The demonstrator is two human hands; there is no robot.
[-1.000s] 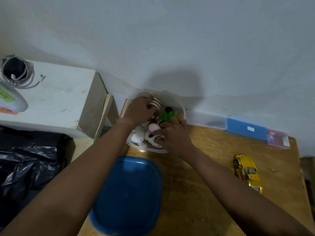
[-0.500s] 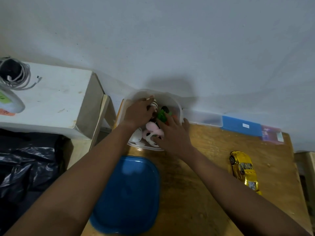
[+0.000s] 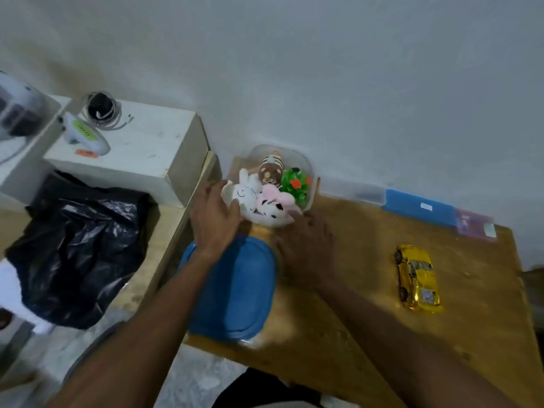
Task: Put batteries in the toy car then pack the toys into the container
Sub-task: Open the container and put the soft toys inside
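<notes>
A clear plastic container [image 3: 312, 169] stands at the back of the wooden table against the wall. Inside lie a white plush [image 3: 245, 193], a pink and white plush [image 3: 272, 209], a brown striped toy [image 3: 270, 169] and a green toy with orange bits [image 3: 295, 185]. My left hand [image 3: 212, 219] sits at the container's near left side, fingers fairly straight, touching the white plush. My right hand [image 3: 306, 245] lies flat on the table just in front of the container, holding nothing. The blue lid [image 3: 235, 290] lies under my left wrist. A yellow toy car [image 3: 417, 278] stands alone at the right.
A white box [image 3: 132, 148] with a coiled cable [image 3: 101, 111] and a small white device [image 3: 84, 135] stands at the left. A black plastic bag [image 3: 76, 254] lies below it. A blue flat case [image 3: 418, 206] and a pinkish packet [image 3: 475, 225] rest along the wall.
Both hands have drawn back out of the container toward me, leaving the toys inside. The camera has swung, so the scene sits further right and lower.
</notes>
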